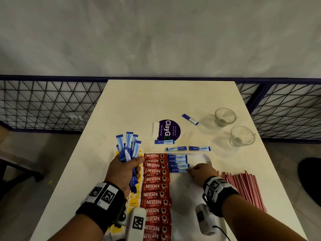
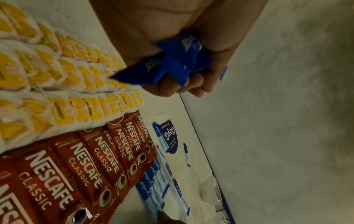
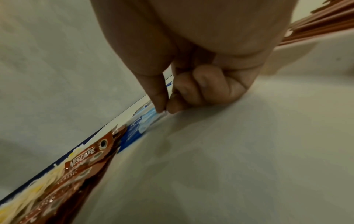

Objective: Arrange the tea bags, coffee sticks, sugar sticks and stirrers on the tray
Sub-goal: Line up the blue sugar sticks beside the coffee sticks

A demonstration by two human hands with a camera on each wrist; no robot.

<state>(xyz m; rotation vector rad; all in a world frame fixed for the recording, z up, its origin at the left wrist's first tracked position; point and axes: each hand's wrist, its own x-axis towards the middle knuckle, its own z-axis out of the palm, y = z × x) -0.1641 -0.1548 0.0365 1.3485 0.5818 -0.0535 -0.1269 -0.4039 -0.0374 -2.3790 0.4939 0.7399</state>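
Observation:
A white tray (image 1: 198, 158) lies at the table's near middle. Yellow tea bags (image 2: 57, 78) fill its left side, and a column of red Nescafe coffee sticks (image 1: 154, 186) runs beside them. Several blue sugar sticks (image 1: 177, 162) lie in a short stack right of the coffee. My right hand (image 1: 188, 170) pinches the end of the nearest blue sugar stick (image 3: 147, 119) lying on the tray, thumb and forefinger together. My left hand (image 1: 129, 166) grips a fanned bunch of blue sugar sticks (image 1: 128, 146) above the tea bags. Red stirrers (image 1: 243, 186) lie in a heap right of the tray.
Loose blue sugar sticks (image 1: 189, 148) lie on the table just beyond the tray, another one (image 1: 190, 119) farther back. A purple round sticker (image 1: 169, 129) and a white packet (image 1: 155, 129) sit mid-table. Two glass cups (image 1: 225, 117) stand at the right. A wire fence runs behind the table.

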